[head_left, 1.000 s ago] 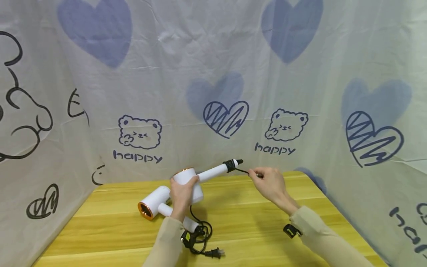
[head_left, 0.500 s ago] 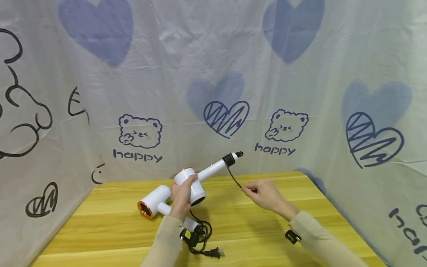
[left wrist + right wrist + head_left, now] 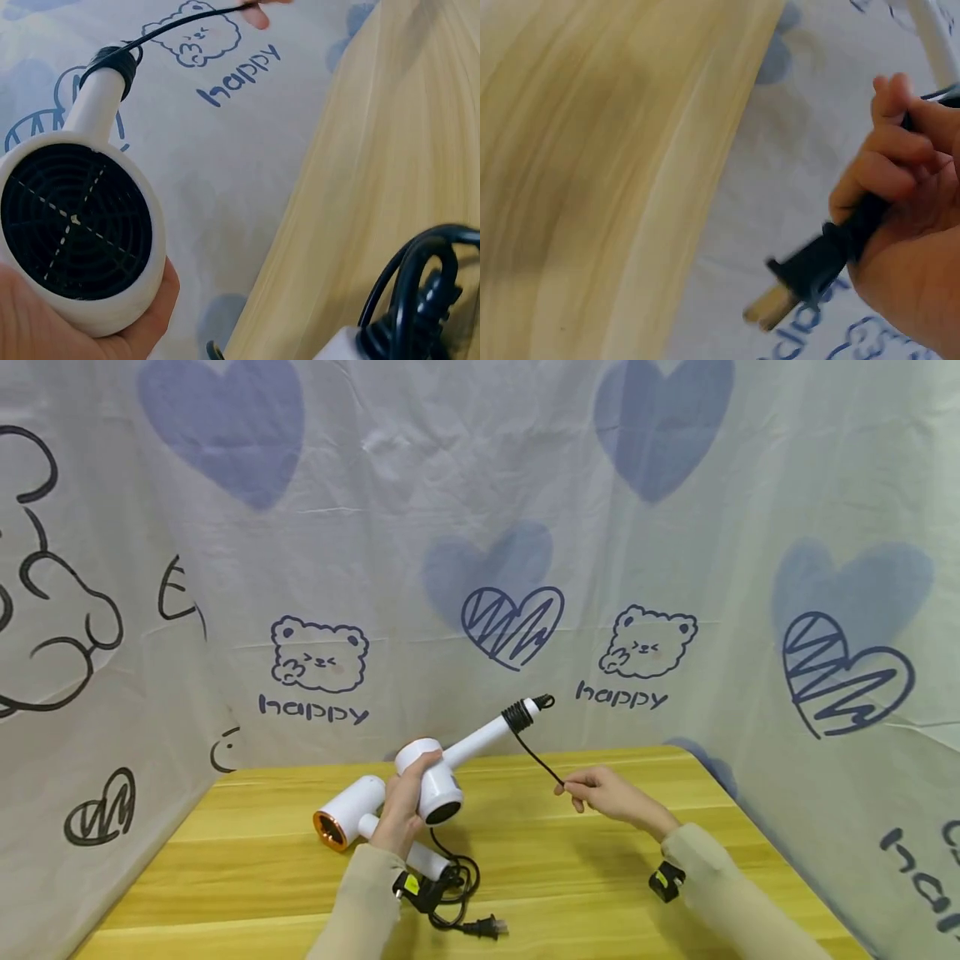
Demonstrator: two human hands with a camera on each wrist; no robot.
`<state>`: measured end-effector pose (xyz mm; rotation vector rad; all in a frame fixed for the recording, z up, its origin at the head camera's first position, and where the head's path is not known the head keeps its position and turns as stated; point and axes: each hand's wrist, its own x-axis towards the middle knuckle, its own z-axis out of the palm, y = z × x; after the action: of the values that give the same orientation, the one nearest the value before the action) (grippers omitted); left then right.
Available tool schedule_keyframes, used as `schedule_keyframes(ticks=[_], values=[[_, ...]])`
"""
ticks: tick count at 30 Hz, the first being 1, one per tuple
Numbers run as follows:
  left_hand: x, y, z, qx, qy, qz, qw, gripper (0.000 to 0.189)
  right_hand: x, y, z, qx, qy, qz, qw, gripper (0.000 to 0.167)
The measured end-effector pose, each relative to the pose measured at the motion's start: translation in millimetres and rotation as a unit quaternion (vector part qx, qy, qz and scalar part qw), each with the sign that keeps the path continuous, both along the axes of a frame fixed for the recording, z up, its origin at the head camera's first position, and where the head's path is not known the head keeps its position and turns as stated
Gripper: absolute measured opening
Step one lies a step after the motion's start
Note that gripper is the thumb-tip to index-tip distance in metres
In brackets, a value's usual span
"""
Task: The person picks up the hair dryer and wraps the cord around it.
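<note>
My left hand (image 3: 403, 797) grips a white hair dryer (image 3: 480, 743) by its barrel, raised over the table with the handle slanting up to the right. Its black cord (image 3: 517, 717) is wound in several tight turns near the handle's end. From there a short stretch of cord runs taut down to my right hand (image 3: 603, 793), which pinches it between thumb and fingers. In the right wrist view the black plug (image 3: 814, 262) with two prongs sticks out below the curled fingers. The left wrist view shows the dryer's round dark grille (image 3: 75, 221) facing the camera.
A second white hair dryer (image 3: 362, 797) with a copper-coloured rim lies on the wooden table (image 3: 247, 860), partly behind my left arm. Its black cord lies bundled by the handle, with the plug (image 3: 487, 927) toward the front. Printed cloth (image 3: 420, 468) hangs around the table's back and sides.
My right hand has moved from beside the handle's tip down toward the table, drawing the cord below the handle. The held dryer has tilted a little, its handle end rising slightly.
</note>
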<state>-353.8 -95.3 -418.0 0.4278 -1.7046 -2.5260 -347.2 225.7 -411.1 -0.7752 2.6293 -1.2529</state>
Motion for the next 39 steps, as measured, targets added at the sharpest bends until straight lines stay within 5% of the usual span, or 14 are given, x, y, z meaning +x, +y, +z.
schedule_keyframes(ticks=[7, 15, 25, 31, 39], values=[[-1.7, 1.4, 2.7, 0.054, -0.002, -0.044, 0.9975, 0.064, -15.1, 26, -9.5, -0.010, -0.097, -0.009, 0.9952, 0.028], [-1.8, 4.5, -0.2, 0.057, 0.001, -0.124, 0.9907, 0.054, -24.2, 37, -11.6, 0.027, -0.114, -0.056, 0.9915, 0.025], [2.6, 3.5, -9.5, 0.030, -0.026, -0.283, 0.9582, 0.061, -38.6, 32, -4.4, 0.083, 0.026, -0.181, 0.9796, 0.022], [3.9, 0.5, -12.5, 0.006, -0.042, -0.316, 0.9478, 0.067, -45.3, 30, 18.7, 0.112, 0.123, -0.223, 0.9606, 0.023], [3.3, -5.9, -14.5, -0.014, -0.051, -0.334, 0.9411, 0.067, -46.5, 25, 45.7, 0.117, 0.216, -0.230, 0.9418, 0.026]])
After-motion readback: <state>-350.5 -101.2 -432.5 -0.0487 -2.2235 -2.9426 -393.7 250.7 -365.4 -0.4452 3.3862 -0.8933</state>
